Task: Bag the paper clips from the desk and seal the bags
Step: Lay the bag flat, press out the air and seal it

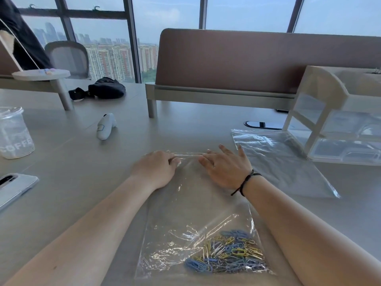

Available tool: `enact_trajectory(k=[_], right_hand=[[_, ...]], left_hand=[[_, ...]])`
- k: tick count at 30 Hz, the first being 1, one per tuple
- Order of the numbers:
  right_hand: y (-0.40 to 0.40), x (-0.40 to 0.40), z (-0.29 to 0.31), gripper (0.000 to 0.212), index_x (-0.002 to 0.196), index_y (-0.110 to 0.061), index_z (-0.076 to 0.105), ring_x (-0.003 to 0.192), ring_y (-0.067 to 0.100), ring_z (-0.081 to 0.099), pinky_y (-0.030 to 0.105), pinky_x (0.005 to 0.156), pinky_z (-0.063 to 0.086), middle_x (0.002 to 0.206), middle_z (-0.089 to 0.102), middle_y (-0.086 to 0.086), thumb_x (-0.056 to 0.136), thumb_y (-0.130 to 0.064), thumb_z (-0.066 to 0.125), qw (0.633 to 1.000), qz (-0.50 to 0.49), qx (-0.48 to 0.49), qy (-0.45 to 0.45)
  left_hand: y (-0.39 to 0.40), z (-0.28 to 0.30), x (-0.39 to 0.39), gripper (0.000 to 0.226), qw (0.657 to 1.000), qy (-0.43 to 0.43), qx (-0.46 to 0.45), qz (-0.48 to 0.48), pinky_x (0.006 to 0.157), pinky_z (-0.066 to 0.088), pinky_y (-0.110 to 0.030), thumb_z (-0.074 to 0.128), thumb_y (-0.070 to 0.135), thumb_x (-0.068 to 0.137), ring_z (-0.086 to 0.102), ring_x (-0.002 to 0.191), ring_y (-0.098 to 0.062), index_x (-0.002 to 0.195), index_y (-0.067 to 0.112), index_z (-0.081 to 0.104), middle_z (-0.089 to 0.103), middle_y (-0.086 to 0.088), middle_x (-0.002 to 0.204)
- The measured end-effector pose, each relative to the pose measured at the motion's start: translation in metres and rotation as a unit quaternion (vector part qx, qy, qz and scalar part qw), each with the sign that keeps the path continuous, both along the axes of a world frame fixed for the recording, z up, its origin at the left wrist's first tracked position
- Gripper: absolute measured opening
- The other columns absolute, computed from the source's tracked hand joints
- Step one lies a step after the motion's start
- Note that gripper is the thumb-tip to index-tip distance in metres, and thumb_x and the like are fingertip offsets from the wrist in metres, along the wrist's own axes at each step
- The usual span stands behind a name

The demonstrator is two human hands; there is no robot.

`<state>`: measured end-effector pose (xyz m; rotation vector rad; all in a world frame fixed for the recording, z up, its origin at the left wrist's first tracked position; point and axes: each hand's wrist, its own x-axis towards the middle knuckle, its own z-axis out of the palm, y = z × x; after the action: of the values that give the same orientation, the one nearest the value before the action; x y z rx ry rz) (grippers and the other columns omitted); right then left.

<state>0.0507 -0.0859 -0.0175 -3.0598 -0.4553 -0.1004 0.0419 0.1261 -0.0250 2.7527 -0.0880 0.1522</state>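
Now both hands sit at the far zip edge of the clear zip bag [191, 203]: the left hand [155, 170] pinches the strip with curled fingers, the right hand [224, 168] presses it with spread, straight fingers. Coloured paper clips [228, 254] heap in the bag's near corner, by the right forearm.

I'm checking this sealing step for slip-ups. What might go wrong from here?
The zip strip may stay partly open between the left hand and right hand, letting the paper clips spill later. Air trapped in the crinkled bag could pop the seal.
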Motion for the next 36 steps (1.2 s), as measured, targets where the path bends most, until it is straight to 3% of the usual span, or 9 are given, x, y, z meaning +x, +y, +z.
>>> enact_trajectory(k=[3,8,11,17,20,23,28,32,36], right_hand=[[-0.012,-0.003,0.002,0.055,0.144,-0.045,0.037,0.152,0.017,0.010,0.062,0.116,-0.002,0.158,0.031,-0.018,0.098,-0.060,0.011,1.000,-0.013,-0.011,-0.008],[-0.028,-0.004,0.003,0.052,0.141,-0.045,0.042,0.152,0.019,0.007,0.062,0.116,-0.005,0.159,0.031,-0.013,0.098,-0.059,0.016,0.999,-0.045,-0.011,-0.011],[-0.027,-0.005,0.000,0.049,0.139,-0.038,0.049,0.151,0.018,0.013,0.060,0.117,-0.004,0.155,0.039,-0.009,0.099,-0.054,0.025,0.998,-0.057,-0.013,-0.038],[-0.026,-0.002,-0.006,0.038,0.124,-0.031,0.055,0.135,0.019,0.042,0.053,0.120,-0.001,0.129,0.060,-0.002,0.096,-0.050,0.039,0.995,-0.053,0.040,-0.074],[-0.025,-0.001,-0.007,0.042,0.131,-0.030,0.050,0.132,0.021,0.046,0.052,0.121,0.002,0.129,0.058,-0.002,0.093,-0.049,0.044,0.993,-0.039,0.059,-0.090],[-0.023,-0.002,-0.006,0.045,0.134,-0.028,0.052,0.132,0.023,0.044,0.051,0.120,0.006,0.130,0.057,0.000,0.093,-0.046,0.045,0.994,-0.024,0.055,-0.087],[-0.024,-0.004,-0.004,0.033,0.121,-0.030,0.061,0.123,0.023,0.044,0.035,0.107,0.027,0.123,0.054,0.002,0.092,-0.038,0.050,0.994,0.004,0.082,-0.076],[-0.021,-0.002,-0.003,0.024,0.109,-0.024,0.056,0.117,0.022,0.044,0.033,0.096,0.036,0.119,0.050,0.001,0.087,-0.034,0.059,0.990,0.010,0.127,-0.067],[-0.013,0.009,0.000,0.050,0.124,-0.021,0.043,0.118,0.025,0.048,0.031,0.090,0.038,0.125,0.051,0.005,0.081,-0.028,0.068,0.981,0.017,0.185,-0.048]], left_hand=[[0.000,0.000,-0.001,0.037,1.000,-0.004,0.016,0.013,0.098,0.049,-0.041,0.041,0.050,0.099,0.058,0.123,-0.030,0.110,0.032,0.071,0.063,0.007,0.136],[0.005,0.000,0.000,0.032,0.999,-0.021,0.009,0.032,0.084,0.052,-0.038,0.044,0.047,0.096,0.063,0.104,-0.029,0.094,0.028,0.070,0.071,0.006,0.100],[0.006,0.000,0.001,0.025,0.999,-0.025,-0.008,0.045,0.087,0.050,-0.038,0.050,0.049,0.094,0.061,0.109,-0.027,0.100,0.032,0.068,0.070,0.004,0.110],[0.010,0.003,-0.001,0.018,0.998,-0.053,-0.016,0.015,0.088,0.050,-0.038,0.059,0.045,0.093,0.062,0.111,-0.022,0.108,0.035,0.061,0.071,0.010,0.113],[0.010,0.007,-0.006,0.036,0.996,-0.068,-0.063,0.003,0.093,0.050,-0.041,0.065,0.032,0.090,0.063,0.110,-0.020,0.125,0.037,0.058,0.071,0.015,0.105],[0.006,0.007,-0.007,0.044,0.995,-0.075,-0.069,0.000,0.092,0.051,-0.039,0.060,0.019,0.088,0.062,0.109,-0.022,0.130,0.034,0.060,0.066,0.013,0.094],[0.001,0.010,-0.011,0.031,0.994,-0.109,-0.007,-0.002,0.073,0.043,-0.032,0.053,0.013,0.087,0.056,0.108,-0.020,0.096,0.032,0.076,0.064,0.007,0.090],[0.007,0.014,-0.009,0.027,0.978,-0.200,-0.047,0.028,0.069,0.047,-0.034,0.058,0.009,0.086,0.064,0.093,-0.030,0.089,0.030,0.075,0.062,-0.001,0.096],[0.021,0.018,-0.004,0.026,0.961,-0.251,-0.103,0.045,0.075,0.055,-0.042,0.061,-0.001,0.082,0.066,0.088,-0.032,0.084,0.022,0.073,0.066,-0.003,0.095]])
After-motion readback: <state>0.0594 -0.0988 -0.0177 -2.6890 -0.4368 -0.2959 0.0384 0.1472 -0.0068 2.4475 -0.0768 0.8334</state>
